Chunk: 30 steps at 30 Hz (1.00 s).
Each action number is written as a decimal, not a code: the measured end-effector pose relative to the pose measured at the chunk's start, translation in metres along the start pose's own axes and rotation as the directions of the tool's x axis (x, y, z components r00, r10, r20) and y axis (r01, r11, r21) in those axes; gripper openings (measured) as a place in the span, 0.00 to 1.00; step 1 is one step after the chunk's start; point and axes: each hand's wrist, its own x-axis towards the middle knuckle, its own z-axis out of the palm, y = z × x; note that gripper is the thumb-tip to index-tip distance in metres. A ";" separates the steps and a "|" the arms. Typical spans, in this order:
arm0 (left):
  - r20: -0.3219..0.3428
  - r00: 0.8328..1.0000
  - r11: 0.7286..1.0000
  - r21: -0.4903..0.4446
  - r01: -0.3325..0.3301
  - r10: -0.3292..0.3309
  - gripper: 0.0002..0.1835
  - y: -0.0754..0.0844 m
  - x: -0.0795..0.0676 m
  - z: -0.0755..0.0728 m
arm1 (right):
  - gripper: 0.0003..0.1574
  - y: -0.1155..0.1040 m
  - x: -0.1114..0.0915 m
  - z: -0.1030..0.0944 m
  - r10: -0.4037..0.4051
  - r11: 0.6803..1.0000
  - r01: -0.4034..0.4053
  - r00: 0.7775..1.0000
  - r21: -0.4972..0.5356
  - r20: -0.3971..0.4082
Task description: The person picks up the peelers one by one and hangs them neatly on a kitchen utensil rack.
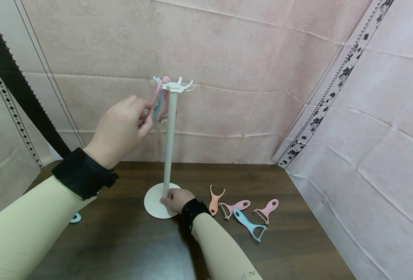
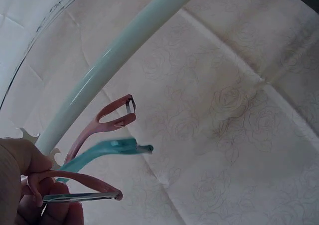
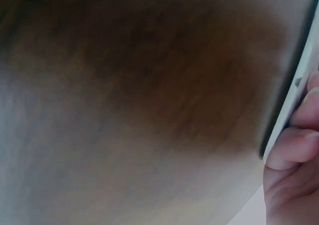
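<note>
A white stand (image 1: 170, 136) with a round base and several hooks on top stands on the table. High at its left side, my left hand (image 1: 122, 124) pinches a pink peeler (image 1: 156, 95), whose handle end is up at the hooks. Beside it hang a blue peeler (image 2: 99, 150) and another pink peeler (image 2: 92, 127), blades down, between the held peeler and the pole. My right hand (image 1: 180, 199) grips the stand's base (image 1: 155, 202) low on the right; in the right wrist view its fingers (image 3: 294, 150) curl at the base's edge.
On the dark wooden table (image 1: 122, 241), right of the stand, lie an orange peeler (image 1: 215, 200), two pink peelers (image 1: 233, 208) and a blue peeler (image 1: 250, 224). A blue handle end (image 1: 76, 218) shows beside my left forearm. Patterned cloth (image 1: 227, 116) hangs behind the table.
</note>
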 end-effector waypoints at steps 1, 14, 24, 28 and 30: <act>0.001 1.000 1.000 0.000 0.001 -0.001 0.09 0.000 0.000 0.001 | 0.23 0.000 0.000 0.000 0.001 1.000 -0.001 1.000 -0.001 0.000; 0.069 0.997 0.991 -0.135 -0.017 0.026 0.13 -0.008 -0.025 -0.003 | 0.23 -0.001 -0.001 -0.001 -0.011 1.000 0.011 1.000 -0.016 -0.002; 0.375 0.927 0.996 -0.072 0.053 -0.022 0.19 -0.047 -0.070 -0.017 | 0.24 -0.003 -0.006 -0.004 -0.032 0.999 0.032 0.999 -0.017 -0.012; 0.596 0.793 0.989 0.014 0.150 -0.129 0.19 -0.065 -0.091 -0.017 | 0.23 0.000 -0.003 -0.001 -0.041 0.999 0.040 0.999 -0.031 -0.019; 0.670 0.724 0.983 0.051 0.176 -0.164 0.20 -0.074 -0.102 -0.016 | 0.23 0.000 -0.002 0.000 -0.041 0.999 0.040 0.999 -0.029 -0.018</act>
